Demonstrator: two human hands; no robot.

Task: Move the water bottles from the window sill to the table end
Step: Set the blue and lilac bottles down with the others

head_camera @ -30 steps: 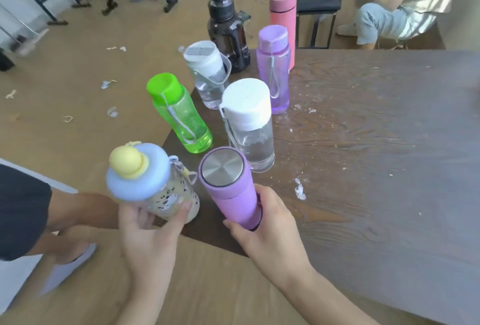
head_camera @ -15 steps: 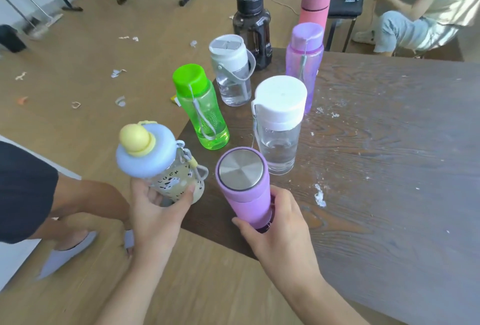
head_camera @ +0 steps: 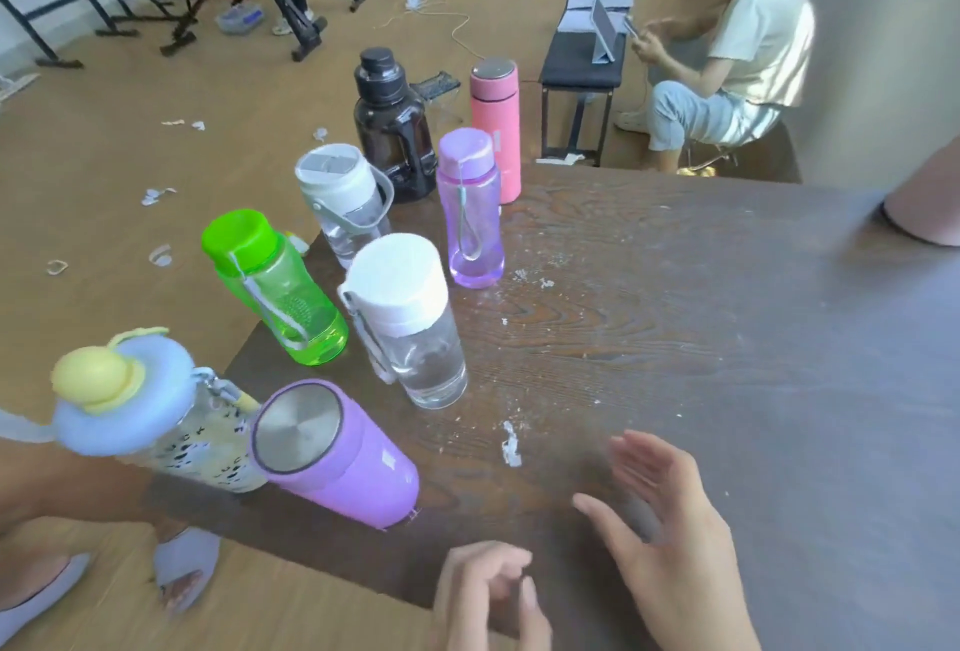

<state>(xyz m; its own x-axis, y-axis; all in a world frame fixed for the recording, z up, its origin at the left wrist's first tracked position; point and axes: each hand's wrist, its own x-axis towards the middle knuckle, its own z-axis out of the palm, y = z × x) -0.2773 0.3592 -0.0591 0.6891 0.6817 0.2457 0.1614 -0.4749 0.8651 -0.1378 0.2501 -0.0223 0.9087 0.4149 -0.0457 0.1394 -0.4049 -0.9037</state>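
1. Our left hand (head_camera: 488, 593) hangs over the counter's (head_camera: 675, 338) near edge with fingers loosely curled and nothing in its grip.
2. Our right hand (head_camera: 675, 541) is over the counter near that same edge — fingers spread apart, palm turned left, grip empty.
3. Eight bottles stand bunched at the counter's left end, all upright and apart from both hands.
4. The lilac flask (head_camera: 332, 453) with a steel lid stands at the near left corner, closest to our hands.
5. Just beside it on the left, at the very corner, is the spotted bottle (head_camera: 156, 421) with a blue cap and yellow knob; we cannot tell whether the two touch.
6. Behind the flask stands the clear bottle (head_camera: 410, 323) with a white cap, and left of that the green bottle (head_camera: 275, 286), on the left edge.
7. Farther along the left edge comes the grey-handled bottle (head_camera: 345, 203), with the purple bottle (head_camera: 470, 208) to its right.
8. At the far left corner stand the black jug (head_camera: 392, 125) and the pink flask (head_camera: 496, 125) — side by side.
9. White crumbs (head_camera: 511, 445) lie on the counter between the bottles and our right hand.
10. A seated person (head_camera: 727, 68) is on the floor side beyond the far edge.
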